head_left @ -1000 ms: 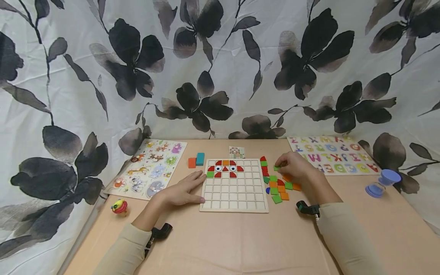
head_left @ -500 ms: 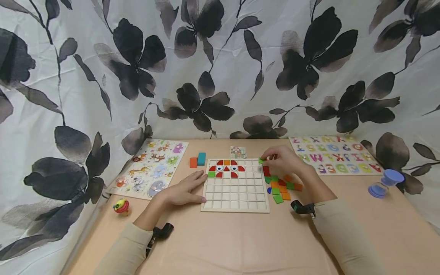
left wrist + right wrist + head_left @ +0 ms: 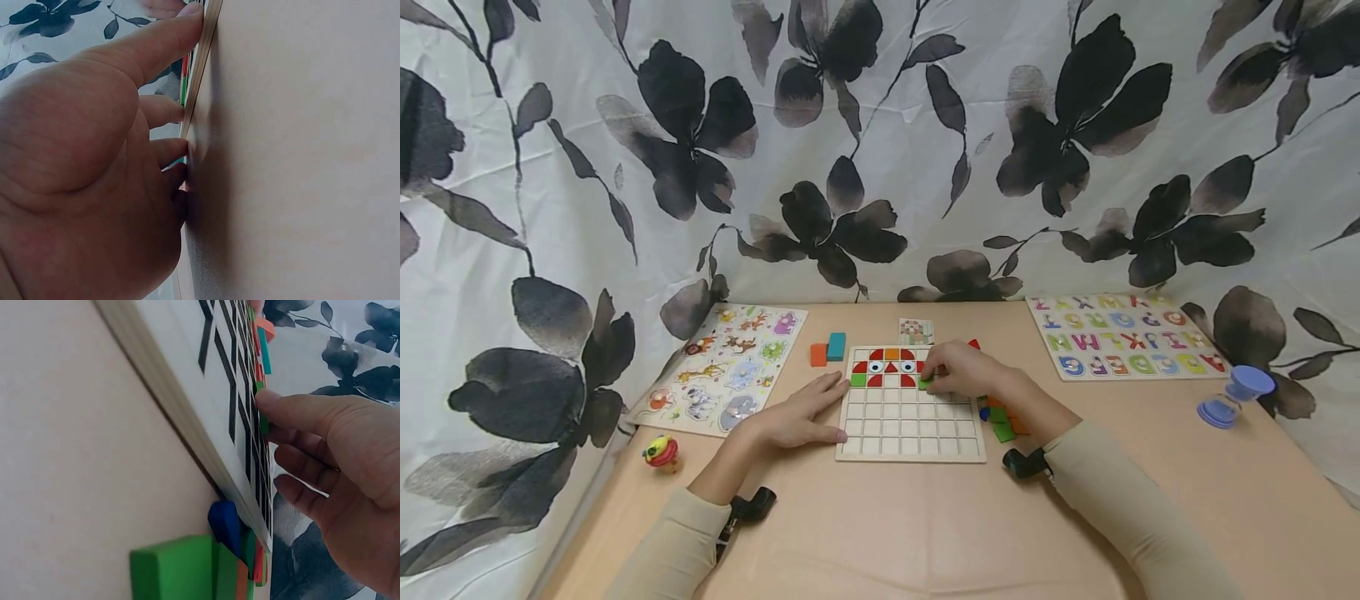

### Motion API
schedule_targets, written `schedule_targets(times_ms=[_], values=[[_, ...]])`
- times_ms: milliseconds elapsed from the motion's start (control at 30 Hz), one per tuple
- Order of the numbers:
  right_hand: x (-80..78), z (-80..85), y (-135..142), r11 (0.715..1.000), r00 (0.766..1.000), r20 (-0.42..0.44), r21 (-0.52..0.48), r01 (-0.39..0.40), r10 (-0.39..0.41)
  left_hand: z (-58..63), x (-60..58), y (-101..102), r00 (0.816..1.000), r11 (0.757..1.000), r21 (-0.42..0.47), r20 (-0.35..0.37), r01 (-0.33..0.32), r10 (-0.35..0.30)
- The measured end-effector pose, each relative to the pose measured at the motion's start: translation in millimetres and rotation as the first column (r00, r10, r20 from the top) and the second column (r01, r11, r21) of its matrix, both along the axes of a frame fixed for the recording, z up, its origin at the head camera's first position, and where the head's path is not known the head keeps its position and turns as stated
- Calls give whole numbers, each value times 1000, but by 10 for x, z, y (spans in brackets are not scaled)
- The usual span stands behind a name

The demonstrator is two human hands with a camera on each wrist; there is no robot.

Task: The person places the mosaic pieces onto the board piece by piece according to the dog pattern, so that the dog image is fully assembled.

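A white gridded board [image 3: 910, 433] lies on the table. On its upper rows are red curved pieces, an orange square [image 3: 891, 354], two eye pieces [image 3: 907, 367] and a green square tile [image 3: 858, 380] at the left. My left hand [image 3: 797, 417] rests against the board's left edge, thumb and fingers extended. Over the board, my right hand [image 3: 966, 369] pinches another green square tile [image 3: 262, 409] between thumb and fingers, at the right end of the red pieces. In the head view this hand partly hides that tile and the board's upper right squares.
Loose coloured pieces [image 3: 1002, 432] lie right of the board, partly behind my right arm. Behind it are a small picture card [image 3: 916, 332], orange and blue blocks [image 3: 836, 347]. An animal board [image 3: 722, 367], letter board [image 3: 1127, 337], toy [image 3: 661, 452] and blue hourglass-shaped object [image 3: 1236, 398] stand around.
My right hand has carried the green tile left from beside the loose pieces to over the board, next to the red pieces. The left hand has stayed at the board's edge.
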State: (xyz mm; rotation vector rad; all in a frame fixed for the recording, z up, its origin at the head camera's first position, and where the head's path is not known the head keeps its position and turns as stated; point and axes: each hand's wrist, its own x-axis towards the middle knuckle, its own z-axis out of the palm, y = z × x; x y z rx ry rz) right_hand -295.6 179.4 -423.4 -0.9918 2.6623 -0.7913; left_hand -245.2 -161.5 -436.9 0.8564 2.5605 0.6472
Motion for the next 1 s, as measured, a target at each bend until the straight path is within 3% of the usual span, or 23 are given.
schedule_targets(times_ms=[467,700,833,1000], values=[[17,-45,-85,996,993,-92,36,81,-78,41,20,10,1000,1000,7,11,-10,10],[-18,6,111,992,993,-30,-59,110,-111,35,26,13,1000,1000,14,22,-15,15],[-88,80,364,962,969,10,-119,247,-248,30,30,5,999,1000,5,33,-19,18],[-246,105,617,898,898,158,-103,428,-410,36,16,9,1000,1000,10,15,-12,12]])
